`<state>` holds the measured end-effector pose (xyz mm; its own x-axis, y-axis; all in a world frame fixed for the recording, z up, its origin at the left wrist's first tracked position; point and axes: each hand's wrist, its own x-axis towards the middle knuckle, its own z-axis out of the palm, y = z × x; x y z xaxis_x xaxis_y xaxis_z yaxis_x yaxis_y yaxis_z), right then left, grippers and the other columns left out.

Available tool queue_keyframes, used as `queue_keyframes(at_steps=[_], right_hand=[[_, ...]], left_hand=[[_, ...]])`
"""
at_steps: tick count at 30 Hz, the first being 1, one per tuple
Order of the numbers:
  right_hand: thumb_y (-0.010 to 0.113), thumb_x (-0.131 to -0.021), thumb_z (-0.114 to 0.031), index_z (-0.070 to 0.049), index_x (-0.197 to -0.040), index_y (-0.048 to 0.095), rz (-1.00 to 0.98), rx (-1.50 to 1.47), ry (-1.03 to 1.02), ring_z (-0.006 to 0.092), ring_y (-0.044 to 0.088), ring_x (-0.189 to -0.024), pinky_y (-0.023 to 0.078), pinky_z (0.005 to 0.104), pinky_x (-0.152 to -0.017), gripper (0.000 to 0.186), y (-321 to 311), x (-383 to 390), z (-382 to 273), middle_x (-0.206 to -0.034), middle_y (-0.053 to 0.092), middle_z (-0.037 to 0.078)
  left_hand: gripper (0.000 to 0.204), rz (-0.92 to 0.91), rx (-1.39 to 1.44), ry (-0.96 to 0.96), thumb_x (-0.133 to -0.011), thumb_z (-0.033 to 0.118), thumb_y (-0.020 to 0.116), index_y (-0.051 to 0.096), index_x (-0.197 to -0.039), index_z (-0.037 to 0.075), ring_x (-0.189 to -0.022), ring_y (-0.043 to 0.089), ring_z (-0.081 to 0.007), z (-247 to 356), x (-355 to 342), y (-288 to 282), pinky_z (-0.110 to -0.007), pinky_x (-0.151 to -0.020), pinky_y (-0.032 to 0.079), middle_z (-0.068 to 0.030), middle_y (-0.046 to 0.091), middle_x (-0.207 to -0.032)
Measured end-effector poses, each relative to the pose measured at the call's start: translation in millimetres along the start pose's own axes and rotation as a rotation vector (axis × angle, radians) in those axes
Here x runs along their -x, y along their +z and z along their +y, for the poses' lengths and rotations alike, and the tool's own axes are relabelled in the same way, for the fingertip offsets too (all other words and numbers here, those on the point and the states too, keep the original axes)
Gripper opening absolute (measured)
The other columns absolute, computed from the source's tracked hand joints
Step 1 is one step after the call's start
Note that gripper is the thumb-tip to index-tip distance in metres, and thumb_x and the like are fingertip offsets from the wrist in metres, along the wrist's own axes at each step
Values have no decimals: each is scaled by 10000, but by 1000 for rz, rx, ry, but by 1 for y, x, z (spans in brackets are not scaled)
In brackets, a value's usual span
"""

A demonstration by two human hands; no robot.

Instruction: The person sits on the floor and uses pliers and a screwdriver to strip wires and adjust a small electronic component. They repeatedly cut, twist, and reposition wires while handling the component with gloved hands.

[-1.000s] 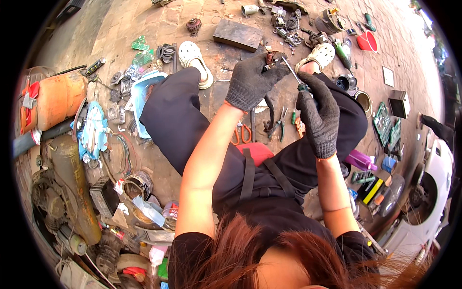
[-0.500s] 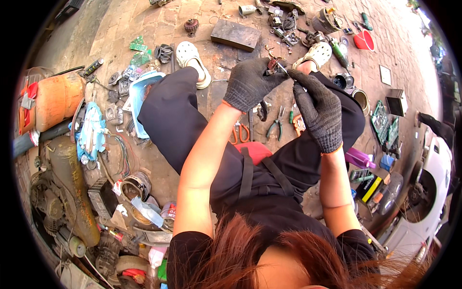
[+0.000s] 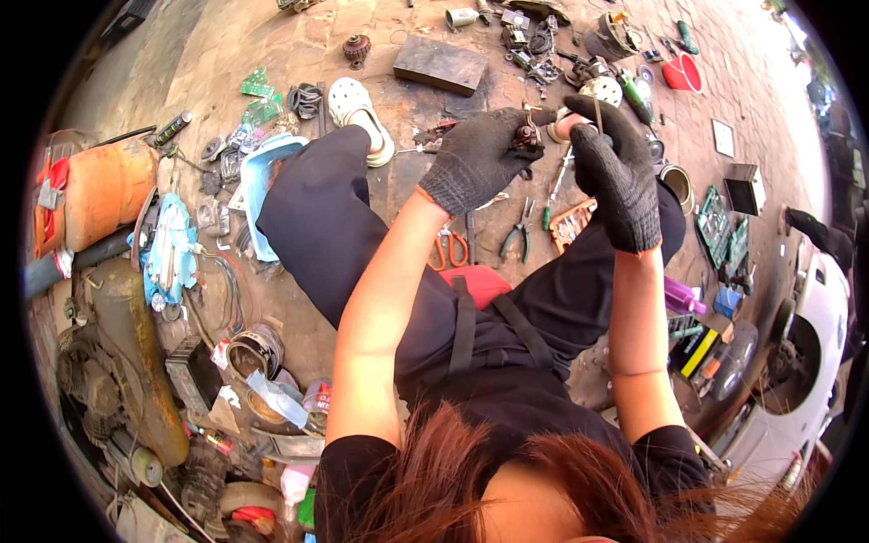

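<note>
My left hand (image 3: 480, 156), in a dark grey knit glove, is closed around a small dark part with coppery bits (image 3: 527, 136). My right hand (image 3: 617, 176), gloved alike, grips a tool with a thin metal shaft (image 3: 597, 116); its handle is hidden in the glove. That shaft points away from me and stands apart from the part. Below the hands, on the ground between my legs, lie pliers (image 3: 518, 231), orange-handled scissors (image 3: 451, 248), a green-handled screwdriver (image 3: 558, 185) and an orange tool case (image 3: 572, 223).
A metal block (image 3: 439, 63) lies ahead of my feet. Motor parts (image 3: 534, 63) and a red bucket (image 3: 683, 72) stand far right. At left are a light blue basin (image 3: 258, 195) and an orange tank (image 3: 107, 181). A white car body part (image 3: 778, 443) is at right.
My right hand has drawn back to the right, taking the tool's shaft off the part and turning it upward. My left hand has turned the part slightly.
</note>
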<state>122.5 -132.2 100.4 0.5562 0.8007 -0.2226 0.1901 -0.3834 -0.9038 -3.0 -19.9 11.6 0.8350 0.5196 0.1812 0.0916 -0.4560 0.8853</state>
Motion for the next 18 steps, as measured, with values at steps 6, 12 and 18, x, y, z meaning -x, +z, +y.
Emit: queue_keyframes(at_steps=[6,12,18], right_hand=[[613,-881,-306,-34,-1052,636,-160,62,-49,32,509,-604,366,178,-497,322,16,-21,15,-762,629,18],[638,-865,-236,-35,-973,614,-41,-554,86,50,426,-490,304,190,-434,230,25,-19,39,-705,589,5],[714,-798,-133,-38,-898,597,311,-223,-250,74,485,-621,414,226,-571,181,42,-16,48,-728,557,3]], left_hand=[[277,6,-297,101,-792,331,632,634,-978,126,-744,638,-324,-8,0,7,-421,-641,498,-144,648,-817],[240,34,-307,-15,-763,245,666,641,-967,120,-754,638,-328,3,1,7,-425,-651,496,-129,659,-816],[227,91,-324,-188,-783,321,635,657,-906,130,-707,644,-341,15,-5,11,-447,-620,498,-144,646,-722]])
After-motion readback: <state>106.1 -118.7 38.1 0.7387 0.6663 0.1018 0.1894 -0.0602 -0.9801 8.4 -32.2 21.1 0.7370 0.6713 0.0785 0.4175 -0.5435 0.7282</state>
